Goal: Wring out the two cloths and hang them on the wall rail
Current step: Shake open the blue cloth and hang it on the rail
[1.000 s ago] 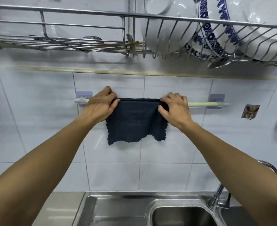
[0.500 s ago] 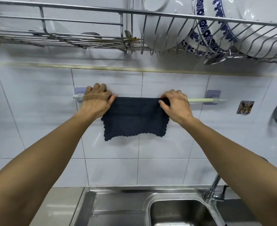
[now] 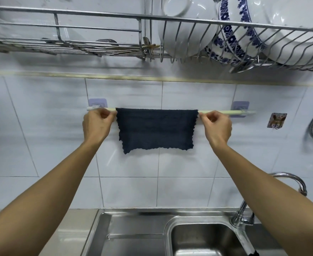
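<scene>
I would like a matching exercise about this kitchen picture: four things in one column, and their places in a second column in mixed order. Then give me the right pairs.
Things:
1. dark cloth
2. blue-patterned plate
3. sink
4. tap

Places:
A. standing in the wire dish rack at the top
B. draped over the wall rail, between the left hand and the right hand
C. at the lower right, beside the basin
D. at the bottom, below the tiled wall

Pairs: 1-B, 2-A, 3-D, 4-C
</scene>
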